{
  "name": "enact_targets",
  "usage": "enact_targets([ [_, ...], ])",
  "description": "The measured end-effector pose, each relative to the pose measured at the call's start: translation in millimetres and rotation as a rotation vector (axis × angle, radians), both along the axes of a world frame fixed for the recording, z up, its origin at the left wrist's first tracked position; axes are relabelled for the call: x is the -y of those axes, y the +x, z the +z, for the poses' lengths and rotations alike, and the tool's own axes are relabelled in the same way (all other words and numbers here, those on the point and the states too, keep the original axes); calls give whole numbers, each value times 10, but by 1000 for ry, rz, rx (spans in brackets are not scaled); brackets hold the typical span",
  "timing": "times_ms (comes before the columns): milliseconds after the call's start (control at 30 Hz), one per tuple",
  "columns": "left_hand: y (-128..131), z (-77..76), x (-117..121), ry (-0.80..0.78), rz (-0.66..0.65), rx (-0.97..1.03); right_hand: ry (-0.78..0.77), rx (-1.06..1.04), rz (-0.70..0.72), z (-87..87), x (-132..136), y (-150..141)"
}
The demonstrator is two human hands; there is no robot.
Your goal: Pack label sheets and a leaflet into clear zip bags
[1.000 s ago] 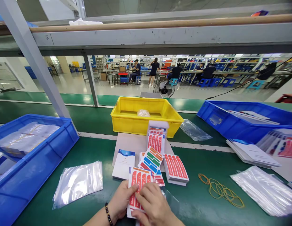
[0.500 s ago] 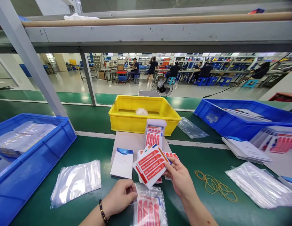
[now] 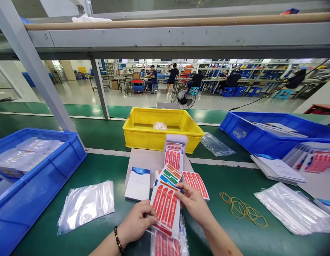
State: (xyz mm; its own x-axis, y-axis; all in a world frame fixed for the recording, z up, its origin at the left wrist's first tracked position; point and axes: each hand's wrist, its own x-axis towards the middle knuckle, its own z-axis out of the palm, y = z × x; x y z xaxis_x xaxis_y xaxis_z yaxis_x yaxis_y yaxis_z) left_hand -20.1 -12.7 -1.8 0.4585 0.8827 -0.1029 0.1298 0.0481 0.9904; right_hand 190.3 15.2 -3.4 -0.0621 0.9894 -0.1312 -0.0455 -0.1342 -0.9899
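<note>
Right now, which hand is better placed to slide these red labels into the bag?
Probably your right hand: it holds the labels by their upper right edge, and their lower end overlaps the bag. Your left hand is lower, near the bag's left side.

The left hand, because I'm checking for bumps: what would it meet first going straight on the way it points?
Most likely the red-striped sheet that the right hand holds, just past the left hand; whether they already touch is unclear.
</note>
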Motion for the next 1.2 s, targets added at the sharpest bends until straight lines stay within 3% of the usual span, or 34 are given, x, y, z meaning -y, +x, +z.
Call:
enact_targets([
  [133, 19, -40, 7, 6, 64, 55, -26, 14, 147, 33, 77, -99],
  [300, 25, -41, 3, 64, 199, 115, 166, 351, 423, 191, 189, -156],
  [433, 41, -33, 8, 34, 215, 153, 138, 411, 614, 230, 235, -172],
  [567, 49, -34, 9, -188, 199, 260, 97, 400, 521, 174, 235, -150],
  [667, 57, -23, 3, -290, 207, 204, 52, 351, 457, 122, 231, -123],
  [800, 73, -3, 1, -263, 253, 109, 10, 368, 434, 110, 226, -144],
  [1200, 82, -2, 27, -177, 186, -18, 43, 462, 411, 131, 274, -304],
])
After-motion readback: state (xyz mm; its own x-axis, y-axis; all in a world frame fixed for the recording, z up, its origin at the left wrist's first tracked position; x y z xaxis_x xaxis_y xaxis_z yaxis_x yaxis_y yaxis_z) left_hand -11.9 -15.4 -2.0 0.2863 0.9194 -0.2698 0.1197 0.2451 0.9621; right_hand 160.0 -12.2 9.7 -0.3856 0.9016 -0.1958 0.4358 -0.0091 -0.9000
